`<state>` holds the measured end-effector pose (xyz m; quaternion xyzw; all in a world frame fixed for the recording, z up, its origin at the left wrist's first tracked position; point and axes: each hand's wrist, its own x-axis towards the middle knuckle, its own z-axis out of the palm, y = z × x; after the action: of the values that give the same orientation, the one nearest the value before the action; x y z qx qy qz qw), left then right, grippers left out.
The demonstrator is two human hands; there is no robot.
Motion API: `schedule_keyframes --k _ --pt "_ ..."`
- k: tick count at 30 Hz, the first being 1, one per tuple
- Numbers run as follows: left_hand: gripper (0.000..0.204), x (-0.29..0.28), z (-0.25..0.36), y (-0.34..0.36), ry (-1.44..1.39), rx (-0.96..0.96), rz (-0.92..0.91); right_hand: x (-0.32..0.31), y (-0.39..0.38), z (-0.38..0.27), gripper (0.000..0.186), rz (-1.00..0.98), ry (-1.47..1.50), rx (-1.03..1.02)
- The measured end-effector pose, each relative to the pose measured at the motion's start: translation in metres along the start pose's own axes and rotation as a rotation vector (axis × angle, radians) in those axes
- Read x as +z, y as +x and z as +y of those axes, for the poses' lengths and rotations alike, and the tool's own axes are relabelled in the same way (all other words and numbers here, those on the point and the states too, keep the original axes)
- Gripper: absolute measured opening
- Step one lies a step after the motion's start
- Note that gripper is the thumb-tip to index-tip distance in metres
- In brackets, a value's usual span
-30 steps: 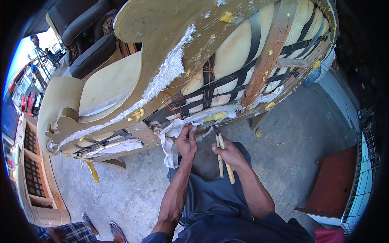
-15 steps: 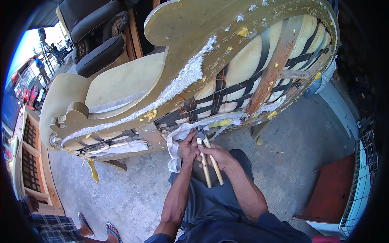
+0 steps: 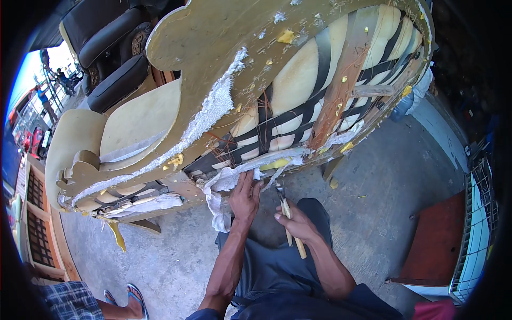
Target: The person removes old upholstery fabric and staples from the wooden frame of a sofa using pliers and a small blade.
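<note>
White cloth (image 3: 226, 181) meets extended left hand (image 3: 245, 202); right hand (image 3: 300, 224) grips tool (image 3: 286, 209).

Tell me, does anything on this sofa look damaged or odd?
Yes: the curved olive-and-cream sofa looks stripped. Ragged white fabric hangs loose by the left hand, a crooked yellow strip dangles underneath at the picture's left, and flat black webbing straps lie exposed, where covering would be expected.

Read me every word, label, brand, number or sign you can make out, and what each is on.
No legible text anywhere in view.
Sofa frame: none visible.
Pale-handled pincers in the right hand: none visible.
Red vehicle, far left: too small and blurred to tell.
</note>
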<state>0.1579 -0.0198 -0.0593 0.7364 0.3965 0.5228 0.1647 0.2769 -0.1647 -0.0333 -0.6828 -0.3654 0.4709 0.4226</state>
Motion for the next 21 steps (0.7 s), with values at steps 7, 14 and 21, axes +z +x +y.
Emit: schedule_keyframes --k 7,14,21 --pt "0.038 -0.003 -0.01 0.011 -0.229 0.012 -0.057 0.005 0.031 -0.042 0.043 -0.522 0.911 0.083" --pt "0.042 -0.02 -0.036 0.016 -0.368 -0.029 -0.25 0.016 0.048 -0.047 0.044 -0.752 1.255 0.027" --pt "0.029 -0.013 -0.046 0.011 -0.355 0.022 -0.237 0.016 0.055 -0.063 0.04 -0.632 1.406 0.043"
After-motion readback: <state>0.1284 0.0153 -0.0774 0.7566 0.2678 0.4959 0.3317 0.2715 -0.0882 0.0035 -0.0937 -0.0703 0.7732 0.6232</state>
